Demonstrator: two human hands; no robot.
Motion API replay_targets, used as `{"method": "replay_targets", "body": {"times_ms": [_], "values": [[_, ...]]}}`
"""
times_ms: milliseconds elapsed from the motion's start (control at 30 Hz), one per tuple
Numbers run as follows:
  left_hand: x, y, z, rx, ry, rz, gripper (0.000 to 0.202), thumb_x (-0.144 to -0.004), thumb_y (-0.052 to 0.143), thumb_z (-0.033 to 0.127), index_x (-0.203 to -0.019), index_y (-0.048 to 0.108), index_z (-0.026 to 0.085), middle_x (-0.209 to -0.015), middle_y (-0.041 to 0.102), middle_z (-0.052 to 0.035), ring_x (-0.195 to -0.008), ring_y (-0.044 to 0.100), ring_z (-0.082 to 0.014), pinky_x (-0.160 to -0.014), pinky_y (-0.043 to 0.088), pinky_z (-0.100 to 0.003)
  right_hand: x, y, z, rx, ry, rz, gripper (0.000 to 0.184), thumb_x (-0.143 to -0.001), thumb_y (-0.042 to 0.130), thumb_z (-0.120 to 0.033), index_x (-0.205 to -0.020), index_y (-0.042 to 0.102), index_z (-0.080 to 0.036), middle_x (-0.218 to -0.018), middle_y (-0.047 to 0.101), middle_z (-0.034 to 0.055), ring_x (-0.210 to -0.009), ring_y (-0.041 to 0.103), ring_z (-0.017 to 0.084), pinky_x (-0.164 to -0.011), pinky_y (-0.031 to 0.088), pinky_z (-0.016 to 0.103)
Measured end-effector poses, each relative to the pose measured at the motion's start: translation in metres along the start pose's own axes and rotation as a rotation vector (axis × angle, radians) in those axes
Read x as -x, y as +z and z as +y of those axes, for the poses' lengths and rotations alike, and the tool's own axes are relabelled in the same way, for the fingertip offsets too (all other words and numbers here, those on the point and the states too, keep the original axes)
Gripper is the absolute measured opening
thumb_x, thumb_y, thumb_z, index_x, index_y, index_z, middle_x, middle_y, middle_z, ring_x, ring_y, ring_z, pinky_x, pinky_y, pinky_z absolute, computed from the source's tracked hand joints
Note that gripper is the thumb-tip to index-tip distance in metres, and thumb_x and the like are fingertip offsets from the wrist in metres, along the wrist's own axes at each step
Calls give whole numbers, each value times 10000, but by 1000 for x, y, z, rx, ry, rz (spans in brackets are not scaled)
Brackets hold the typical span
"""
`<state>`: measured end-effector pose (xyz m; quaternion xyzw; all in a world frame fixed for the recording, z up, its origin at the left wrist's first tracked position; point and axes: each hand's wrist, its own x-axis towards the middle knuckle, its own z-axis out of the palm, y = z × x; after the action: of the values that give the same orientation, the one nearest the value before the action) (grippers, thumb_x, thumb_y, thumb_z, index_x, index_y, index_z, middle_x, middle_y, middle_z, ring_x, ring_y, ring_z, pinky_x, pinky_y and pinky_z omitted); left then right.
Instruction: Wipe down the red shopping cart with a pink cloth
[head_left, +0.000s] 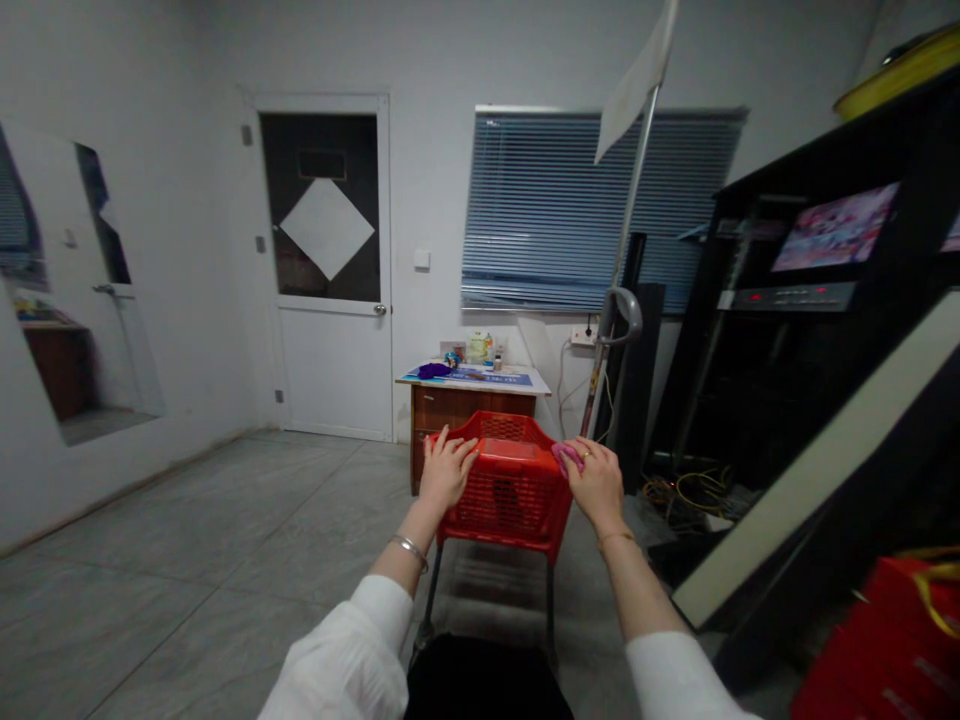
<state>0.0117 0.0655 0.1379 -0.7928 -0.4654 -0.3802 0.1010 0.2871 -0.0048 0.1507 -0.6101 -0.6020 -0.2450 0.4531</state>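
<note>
A red plastic shopping cart (499, 500) on dark metal legs stands right in front of me, its meshed basket facing me. My left hand (446, 470) grips the left end of its handle side, fingers laid over the top edge. At the right end my right hand (596, 480) is closed on a pink cloth (568, 458), which presses against the cart's top corner. Between my hands runs the handle with a clear panel (508, 449). My palms hide both corners of the cart.
Behind the cart stands a wooden desk (472, 400) with a purple cloth (433, 371) and small bottles. A metal pole (637, 190) rises at right, near a black rack (810, 370), a leaning board (810, 460) and loose cables (701, 490). Red bags (885, 650) sit lower right.
</note>
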Motion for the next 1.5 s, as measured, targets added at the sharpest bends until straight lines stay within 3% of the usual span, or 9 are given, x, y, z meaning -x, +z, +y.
{"method": "replay_targets", "body": {"times_ms": [133,333,433,667,800,1000,1100,1333,1500], "values": [[1,4,7,16,-1,25,357,-1004,448,367,-1309,624,308,-1277,675,-70,-1452,327,-326,-1161,232,-661,3,11,-26,5,55,62,312,-961,481,-368,-1052,734,-212,-1144,693,90,-1078,529,233,-972,389,382],[1,2,6,-8,10,14,373,-1012,423,375,-1327,610,307,-1292,668,-68,-1451,331,-320,-1168,237,-649,4,25,-96,-43,-182,-77,305,-951,527,-400,-1170,689,-262,-1257,654,72,-1143,507,235,-974,398,378],[2,-1,2,-10,10,-3,382,-1014,414,396,-1335,602,313,-1308,659,-65,-1451,327,-314,-1169,242,-645,3,17,-77,-55,-207,-115,318,-947,532,-413,-1198,677,-283,-1271,651,57,-1146,512,230,-973,405,379],[3,1,4,8,-11,6,374,-1009,430,375,-1330,608,306,-1300,663,-66,-1461,307,-316,-1176,219,-651,0,-2,3,-9,23,2,344,-952,482,-400,-1089,730,-205,-1176,685,88,-1089,545,234,-982,396,392],[3,3,10,15,-19,19,365,-1010,428,366,-1321,612,320,-1296,667,-64,-1460,311,-318,-1165,213,-672,2,9,-32,-1,93,56,347,-969,465,-389,-1064,733,-189,-1144,694,100,-1067,547,234,-973,392,392],[3,0,6,-6,2,-2,368,-1008,432,364,-1321,615,301,-1300,665,-64,-1458,317,-328,-1173,228,-652,4,25,-111,-37,-187,-116,308,-947,539,-402,-1182,681,-264,-1265,652,64,-1135,514,240,-964,394,379],[3,-1,3,-10,6,-11,372,-1008,433,374,-1327,611,304,-1308,661,-62,-1454,326,-324,-1173,238,-645,3,19,-94,-43,-216,-135,314,-950,534,-409,-1204,670,-283,-1276,650,47,-1145,511,237,-962,396,374],[2,4,5,18,-11,18,365,-1009,430,379,-1315,619,311,-1296,666,-57,-1463,304,-316,-1179,209,-651,-4,-1,-3,20,9,-41,304,-948,509,-379,-1083,730,-218,-1161,693,77,-1059,545,226,-939,394,369],[3,7,10,31,-21,25,366,-1012,422,371,-1321,610,322,-1298,665,-60,-1469,293,-315,-1172,182,-677,-1,16,-53,-1,23,3,320,-968,475,-369,-1102,717,-208,-1157,691,84,-1044,546,220,-937,387,366]]}}
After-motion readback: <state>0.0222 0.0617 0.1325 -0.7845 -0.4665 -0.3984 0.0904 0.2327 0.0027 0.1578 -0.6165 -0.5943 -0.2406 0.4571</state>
